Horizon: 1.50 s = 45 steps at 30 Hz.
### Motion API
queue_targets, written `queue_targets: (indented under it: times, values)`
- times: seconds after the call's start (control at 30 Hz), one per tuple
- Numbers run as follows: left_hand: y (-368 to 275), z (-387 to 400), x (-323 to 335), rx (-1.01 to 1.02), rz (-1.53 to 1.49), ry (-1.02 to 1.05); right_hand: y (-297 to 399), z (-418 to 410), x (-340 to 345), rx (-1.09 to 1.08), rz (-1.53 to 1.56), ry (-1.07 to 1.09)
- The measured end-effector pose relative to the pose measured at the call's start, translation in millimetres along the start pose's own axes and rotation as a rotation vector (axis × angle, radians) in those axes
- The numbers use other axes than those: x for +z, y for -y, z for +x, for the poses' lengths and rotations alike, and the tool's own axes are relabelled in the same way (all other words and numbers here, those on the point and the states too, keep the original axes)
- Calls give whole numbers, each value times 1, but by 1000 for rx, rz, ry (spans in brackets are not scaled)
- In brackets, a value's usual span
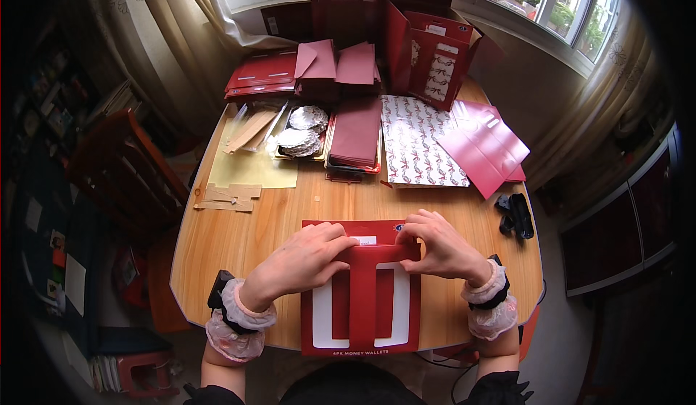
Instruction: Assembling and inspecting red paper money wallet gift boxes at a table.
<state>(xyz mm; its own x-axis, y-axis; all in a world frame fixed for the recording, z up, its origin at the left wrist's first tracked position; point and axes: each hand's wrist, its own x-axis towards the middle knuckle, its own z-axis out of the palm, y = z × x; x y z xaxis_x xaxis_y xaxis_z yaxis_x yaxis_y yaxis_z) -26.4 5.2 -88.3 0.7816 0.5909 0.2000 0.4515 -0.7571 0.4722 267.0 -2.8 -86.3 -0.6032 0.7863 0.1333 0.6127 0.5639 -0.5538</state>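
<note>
A red printed card folder (361, 296) lies at the table's front edge, its two window openings showing white and red beneath. My left hand (307, 258) pinches the left part of a raised red flap (375, 252) near the folder's top, thumb below and fingers above. At the flap's right end, my right hand (435, 244) grips it between thumb and fingers. Behind the flap, a small white label (365, 239) bearing writing shows partly. The fingertips' inner sides are partly hidden.
Farther back lie dark red envelopes (355, 133), silvery scalloped discs (300, 139), patterned paper sheets (418, 144) and glossy pink-red sheets (485, 143). Brown card strips (231, 197) lie left. A red box (429, 51) stands at the back. Black straps (514, 216) rest near the right edge.
</note>
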Motion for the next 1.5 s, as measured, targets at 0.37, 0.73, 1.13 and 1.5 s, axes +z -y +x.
queue_targets:
  times: [0.37, 0.73, 1.13, 1.5]
  values:
    - [-3, 0, -3, -57, -112, -54, 10, -2, -4, -23, -1, 8]
    - [0, 0, 5, 9, -83, -56, 14, 5, 13, -49, 74, 19]
    - [-1, -4, -3, -181, 32, -197, 15, 0, 2, 50, 41, -37]
    - [-1, -5, -1, -212, 16, -149, 16, 0, 0, 52, 22, -43]
